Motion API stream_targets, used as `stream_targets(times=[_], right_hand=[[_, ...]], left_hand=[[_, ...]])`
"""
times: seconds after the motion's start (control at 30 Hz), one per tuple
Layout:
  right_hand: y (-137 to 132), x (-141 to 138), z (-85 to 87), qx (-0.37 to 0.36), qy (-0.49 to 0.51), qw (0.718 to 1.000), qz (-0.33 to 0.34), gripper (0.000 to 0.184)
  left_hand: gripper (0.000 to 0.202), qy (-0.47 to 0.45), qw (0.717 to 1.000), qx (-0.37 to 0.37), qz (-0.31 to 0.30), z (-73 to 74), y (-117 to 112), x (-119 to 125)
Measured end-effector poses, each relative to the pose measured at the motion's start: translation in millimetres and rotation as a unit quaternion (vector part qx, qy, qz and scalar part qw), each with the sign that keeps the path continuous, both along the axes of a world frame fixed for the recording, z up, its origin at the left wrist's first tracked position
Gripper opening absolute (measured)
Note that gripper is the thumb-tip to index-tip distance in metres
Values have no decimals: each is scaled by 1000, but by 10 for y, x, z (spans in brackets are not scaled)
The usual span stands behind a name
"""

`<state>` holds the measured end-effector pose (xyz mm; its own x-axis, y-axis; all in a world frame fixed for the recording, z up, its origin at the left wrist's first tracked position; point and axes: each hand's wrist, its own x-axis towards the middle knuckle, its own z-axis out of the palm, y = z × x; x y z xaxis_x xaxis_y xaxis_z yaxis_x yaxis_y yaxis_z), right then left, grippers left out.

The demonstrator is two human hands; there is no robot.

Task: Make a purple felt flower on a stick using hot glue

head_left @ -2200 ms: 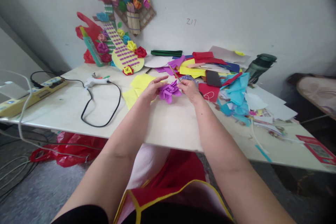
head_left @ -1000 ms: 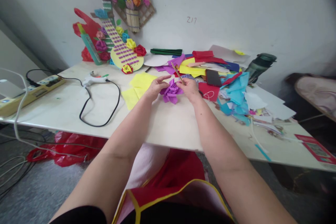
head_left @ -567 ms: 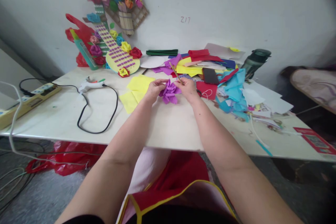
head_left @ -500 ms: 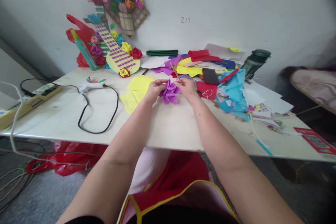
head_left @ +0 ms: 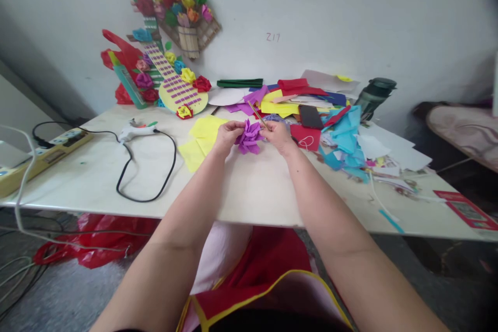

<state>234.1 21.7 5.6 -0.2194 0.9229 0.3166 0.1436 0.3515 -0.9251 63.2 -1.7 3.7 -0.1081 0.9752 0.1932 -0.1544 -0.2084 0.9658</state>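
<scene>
A purple paper flower (head_left: 249, 137) with folded petals is held between my hands, just above the table. My left hand (head_left: 230, 137) pinches its left side between thumb and fingers. In my right hand (head_left: 278, 136) is a thin wooden stick (head_left: 257, 115), slanting up to the left, while the fingertips are at the flower's right edge. Whether the right fingers also grip a petal I cannot tell. Yellow paper sheets (head_left: 199, 140) lie on the table beside my left hand.
A white glue gun (head_left: 137, 132) with a looped black cord lies at left, near a power strip (head_left: 50, 158). Coloured paper (head_left: 288, 108), a phone (head_left: 310, 116) and a dark bottle (head_left: 375, 97) are behind and right. A flower-decorated paper guitar (head_left: 181, 91) leans at the wall.
The hands stay almost in place around the purple flower. The stick in my right hand has tilted slightly and its upper end sits a little lower. The view has shifted slightly.
</scene>
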Motion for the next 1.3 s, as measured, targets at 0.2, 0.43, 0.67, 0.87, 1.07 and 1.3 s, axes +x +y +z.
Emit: stream_targets(times=[0.2, 0.43, 0.67, 0.87, 1.07, 1.3], right_hand=[[-55, -11, 60, 57, -52, 997, -28, 19], [-75, -20, 76, 73, -50, 996, -27, 21], [-65, -38, 61, 48, -17, 998, -25, 23], [-23, -28, 14, 46, -21, 998, -26, 28], [-4, -30, -14, 37, -9, 999, -28, 28], [9, -16, -18, 63, -32, 997, -24, 26]], left_hand=[[23, -25, 999, -14, -45, -7, -9, -36], [33, -21, 995, -43, -87, 13, -25, -44], [33, -9, 996, -44, -71, 24, -41, -45], [29, 0, 997, -41, -73, -34, 6, -49], [21, 2, 999, -38, -37, -86, 51, -65], [23, -5, 999, -24, -34, -36, 16, -53]])
